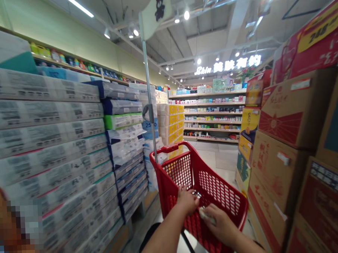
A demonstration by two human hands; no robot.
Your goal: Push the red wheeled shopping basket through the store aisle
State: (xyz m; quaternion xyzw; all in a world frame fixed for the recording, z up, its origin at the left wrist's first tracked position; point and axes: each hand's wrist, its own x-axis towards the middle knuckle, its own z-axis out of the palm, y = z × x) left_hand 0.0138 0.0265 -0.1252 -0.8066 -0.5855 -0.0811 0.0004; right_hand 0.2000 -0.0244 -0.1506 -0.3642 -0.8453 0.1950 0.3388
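Note:
A red plastic shopping cart point(222, 182) with perforated walls stands in front of me. My left hand point(188, 201) is over its near part, fingers stretched forward and a little apart. Close to those fingertips shows a small shiny thing point(197, 193), too small to name; whether the hand touches it is unclear. To the right, my right hand point(221, 220) is closed around a small pale object point(207, 216), blurred and partly covered by the fingers. From the cart's far left rises a metal pole point(147, 75) bearing a pale flag point(156, 16) with a bear on it.
Stacked plastic-wrapped paper packs point(48, 120) line the left side, with yellow-and-white packs point(171, 120) farther along. Cardboard cartons point(280, 114) are piled on the right. Shelves of small goods point(213, 111) stand at the aisle's end. A pixelated patch covers the lower left corner.

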